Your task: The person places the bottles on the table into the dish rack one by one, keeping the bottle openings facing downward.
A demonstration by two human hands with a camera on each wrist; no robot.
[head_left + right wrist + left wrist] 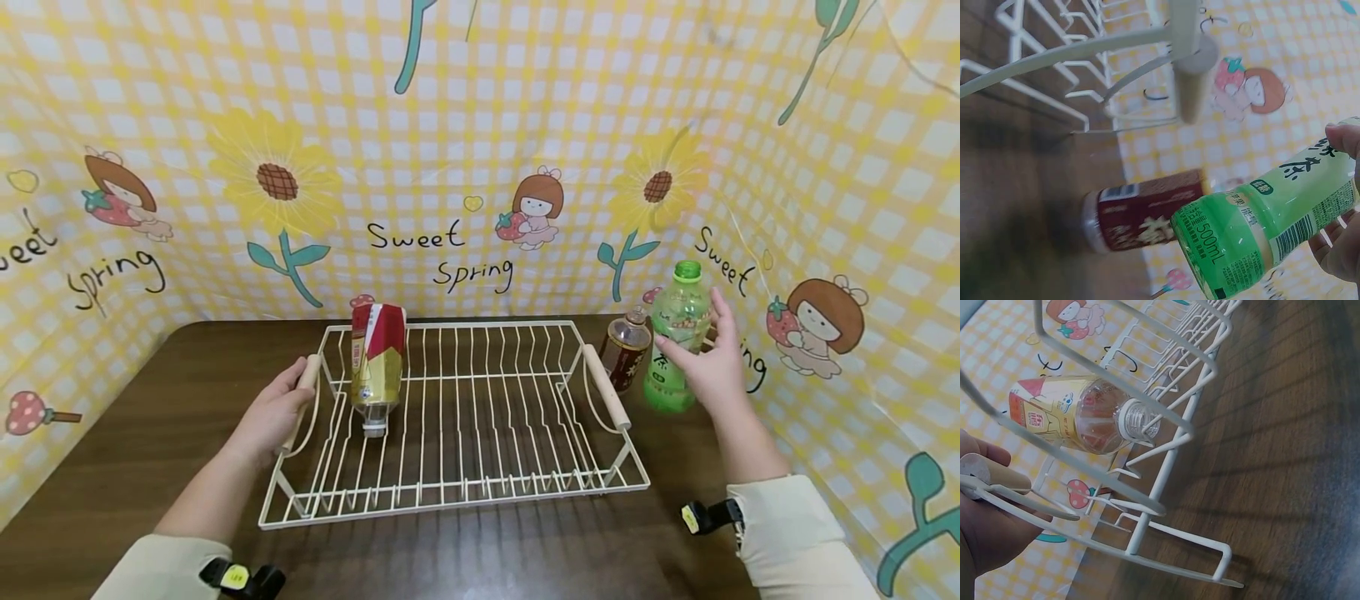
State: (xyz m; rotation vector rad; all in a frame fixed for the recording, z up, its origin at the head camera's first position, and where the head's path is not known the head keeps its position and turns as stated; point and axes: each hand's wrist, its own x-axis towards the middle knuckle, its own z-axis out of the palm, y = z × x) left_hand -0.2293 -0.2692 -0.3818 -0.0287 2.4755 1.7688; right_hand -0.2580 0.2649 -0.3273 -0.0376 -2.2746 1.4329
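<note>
A cream wire dish rack [453,500] with wooden side handles stands on the dark table. My left hand [273,408] grips its left handle [1007,475], fingers curled round the wood. A red and yellow labelled bottle [378,354] lies in the rack's left part, its neck [1138,419] pointing towards me. To the right of the rack, my right hand [712,367] holds a green tea bottle [670,392] upright between thumb and fingers. In the right wrist view the green bottle's base [1219,244] appears raised off the table.
A bottle with a dark red-brown label [624,354] stands between the rack's right handle [606,387] and the green bottle. Yellow checked cloth [450,108] with printed flowers and figures covers the walls behind and at the sides. The brown wooden tabletop [450,558] reaches the front.
</note>
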